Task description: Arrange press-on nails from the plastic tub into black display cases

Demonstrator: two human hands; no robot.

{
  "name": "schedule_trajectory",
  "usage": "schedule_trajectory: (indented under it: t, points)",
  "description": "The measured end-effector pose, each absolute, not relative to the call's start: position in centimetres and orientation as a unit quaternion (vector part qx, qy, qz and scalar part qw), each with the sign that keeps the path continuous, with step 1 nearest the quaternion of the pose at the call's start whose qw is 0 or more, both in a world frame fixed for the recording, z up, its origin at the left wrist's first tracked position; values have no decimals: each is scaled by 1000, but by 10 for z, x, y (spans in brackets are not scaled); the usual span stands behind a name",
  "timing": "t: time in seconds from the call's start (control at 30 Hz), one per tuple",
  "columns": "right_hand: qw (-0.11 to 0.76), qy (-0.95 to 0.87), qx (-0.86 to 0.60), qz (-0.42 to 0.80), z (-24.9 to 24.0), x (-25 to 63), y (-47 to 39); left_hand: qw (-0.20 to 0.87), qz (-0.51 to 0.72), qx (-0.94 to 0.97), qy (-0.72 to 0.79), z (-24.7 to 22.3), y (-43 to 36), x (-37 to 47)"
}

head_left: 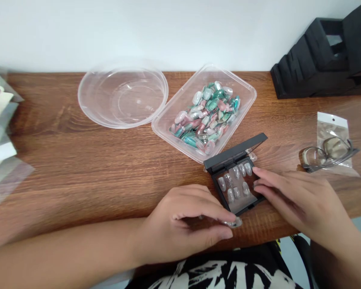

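Observation:
A small black case point(238, 207) lies on the table with its lid point(236, 151) raised. Inside it, clear glittery press-on nails point(229, 179) are set out in two rows. My left hand point(189, 224) is at the case's near left corner, pinching a glittery press-on nail point(236, 222) between thumb and forefinger. On the other side, my right hand point(301, 200) has its fingertips on the case's right rim, close to the end of the upper row. Behind the case, a clear rectangular tub point(249, 94) holds a heap of green, pink and silver press-on nails point(206, 116).
A round clear container point(123, 96) stands left of the tub. Eyeglasses point(327, 154) lie over a clear plastic packet point(332, 120) at right. Stacked black cases point(315, 60) stand at the back right. Clear bags with paper point(0, 132) are at far left.

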State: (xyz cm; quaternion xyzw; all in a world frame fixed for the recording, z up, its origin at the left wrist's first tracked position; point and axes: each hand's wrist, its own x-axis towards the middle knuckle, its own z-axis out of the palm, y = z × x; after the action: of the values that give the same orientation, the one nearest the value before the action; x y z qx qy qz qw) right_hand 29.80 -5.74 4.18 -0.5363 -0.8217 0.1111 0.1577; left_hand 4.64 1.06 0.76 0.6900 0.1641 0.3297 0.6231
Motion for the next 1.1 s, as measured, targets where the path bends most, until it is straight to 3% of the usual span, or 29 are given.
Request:
schedule_trajectory:
  t: [0.4, 0.8, 1.1]
  points:
    - [167, -812, -519, 207, 45, 300, -51, 622, 326, 693, 164, 7, 9, 46]
    - [222, -788, -566, 100, 31, 302, -50, 630, 355, 672, 155, 10, 8, 49]
    - [235, -796, -539, 144, 26, 300, -51, 625, 359, 678, 144, 10, 7, 48]
